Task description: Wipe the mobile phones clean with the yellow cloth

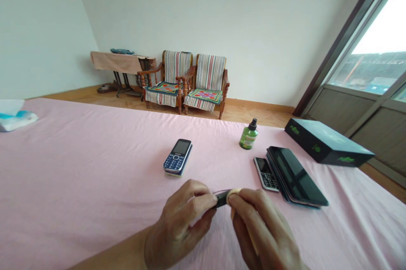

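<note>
Object, small and black, pinched by left hand; right hand closed on beige tip; keypad phone ahead on pink sheet.

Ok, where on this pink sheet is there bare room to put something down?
Bare sheet spreads left of the blue keypad phone to the tissue packet; a smaller patch lies between that phone and the green bottle. Crowded at right: small keypad phone, black folio case, black box.
</note>
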The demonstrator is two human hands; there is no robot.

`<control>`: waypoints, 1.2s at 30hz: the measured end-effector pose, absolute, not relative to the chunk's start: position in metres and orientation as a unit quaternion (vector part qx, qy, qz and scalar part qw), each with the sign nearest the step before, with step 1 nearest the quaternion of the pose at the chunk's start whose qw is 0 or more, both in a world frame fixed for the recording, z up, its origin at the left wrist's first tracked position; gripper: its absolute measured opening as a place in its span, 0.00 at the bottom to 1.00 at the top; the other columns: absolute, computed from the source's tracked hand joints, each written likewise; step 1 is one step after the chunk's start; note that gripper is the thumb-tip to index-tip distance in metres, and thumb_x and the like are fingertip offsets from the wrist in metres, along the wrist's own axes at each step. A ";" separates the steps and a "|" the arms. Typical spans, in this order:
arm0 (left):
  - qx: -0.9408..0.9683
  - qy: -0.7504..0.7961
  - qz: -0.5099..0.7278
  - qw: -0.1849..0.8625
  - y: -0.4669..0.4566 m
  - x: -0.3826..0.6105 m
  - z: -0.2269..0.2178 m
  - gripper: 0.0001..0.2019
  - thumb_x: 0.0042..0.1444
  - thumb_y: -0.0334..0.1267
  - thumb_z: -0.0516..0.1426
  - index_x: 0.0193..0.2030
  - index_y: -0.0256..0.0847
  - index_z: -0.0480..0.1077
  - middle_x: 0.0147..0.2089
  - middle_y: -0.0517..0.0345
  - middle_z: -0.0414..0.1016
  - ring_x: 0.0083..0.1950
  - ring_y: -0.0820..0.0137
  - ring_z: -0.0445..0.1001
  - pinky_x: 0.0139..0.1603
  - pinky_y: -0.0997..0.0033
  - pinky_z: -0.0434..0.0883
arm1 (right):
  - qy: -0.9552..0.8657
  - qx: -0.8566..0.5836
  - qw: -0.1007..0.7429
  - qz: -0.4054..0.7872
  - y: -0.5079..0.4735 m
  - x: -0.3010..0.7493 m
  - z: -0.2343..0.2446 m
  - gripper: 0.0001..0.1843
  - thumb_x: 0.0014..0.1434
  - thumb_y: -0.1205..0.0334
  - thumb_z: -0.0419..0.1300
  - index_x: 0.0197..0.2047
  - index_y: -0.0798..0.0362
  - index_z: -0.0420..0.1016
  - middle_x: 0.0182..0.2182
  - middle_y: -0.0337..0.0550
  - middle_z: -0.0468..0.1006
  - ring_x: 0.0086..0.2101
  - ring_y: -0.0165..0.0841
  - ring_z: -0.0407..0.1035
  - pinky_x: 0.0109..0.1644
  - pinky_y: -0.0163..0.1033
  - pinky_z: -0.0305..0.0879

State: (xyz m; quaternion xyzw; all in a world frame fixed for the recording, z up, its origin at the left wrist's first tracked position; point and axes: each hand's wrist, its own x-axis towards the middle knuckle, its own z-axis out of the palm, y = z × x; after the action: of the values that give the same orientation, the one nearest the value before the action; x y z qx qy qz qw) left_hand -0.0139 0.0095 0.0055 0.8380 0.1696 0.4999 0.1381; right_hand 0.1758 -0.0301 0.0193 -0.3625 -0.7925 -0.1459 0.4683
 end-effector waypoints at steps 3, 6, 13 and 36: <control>0.837 0.167 0.501 0.139 0.009 -0.015 0.006 0.22 0.56 0.15 0.55 0.55 0.35 0.64 0.44 0.49 0.69 0.44 0.67 0.70 0.43 0.70 0.72 | -0.800 -0.350 0.463 -0.156 -0.030 0.175 0.023 0.14 0.62 0.79 0.53 0.48 0.64 0.74 0.36 0.52 0.76 0.36 0.35 0.70 0.38 0.38 0.73; 0.839 0.163 0.499 0.144 0.010 -0.015 0.005 0.23 0.56 0.15 0.56 0.56 0.36 0.64 0.45 0.49 0.68 0.44 0.67 0.70 0.43 0.70 0.72 | -0.824 -0.320 0.448 -0.135 -0.030 0.174 0.030 0.12 0.63 0.76 0.52 0.46 0.64 0.74 0.34 0.51 0.76 0.31 0.33 0.70 0.32 0.36 0.73; 0.816 0.197 0.528 0.127 0.014 -0.015 0.008 0.18 0.57 0.16 0.55 0.52 0.35 0.66 0.42 0.51 0.69 0.43 0.67 0.70 0.43 0.70 0.71 | -0.782 -0.364 0.501 -0.075 -0.025 0.181 0.017 0.13 0.59 0.80 0.53 0.44 0.61 0.74 0.36 0.49 0.73 0.36 0.32 0.71 0.38 0.33 0.74; 0.829 0.185 0.509 0.138 0.010 -0.015 0.007 0.20 0.57 0.17 0.55 0.53 0.37 0.65 0.42 0.50 0.70 0.43 0.66 0.71 0.42 0.69 0.73 | -0.772 -0.373 0.507 -0.091 -0.031 0.167 0.015 0.18 0.59 0.81 0.52 0.48 0.59 0.75 0.35 0.49 0.73 0.33 0.31 0.71 0.34 0.33 0.74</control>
State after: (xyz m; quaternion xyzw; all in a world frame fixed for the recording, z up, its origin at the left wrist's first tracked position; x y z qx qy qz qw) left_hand -0.0149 0.0101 0.0071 0.8294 0.1850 0.5087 0.1379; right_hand 0.1674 -0.0310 0.0149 -0.3728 -0.7715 -0.0910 0.5074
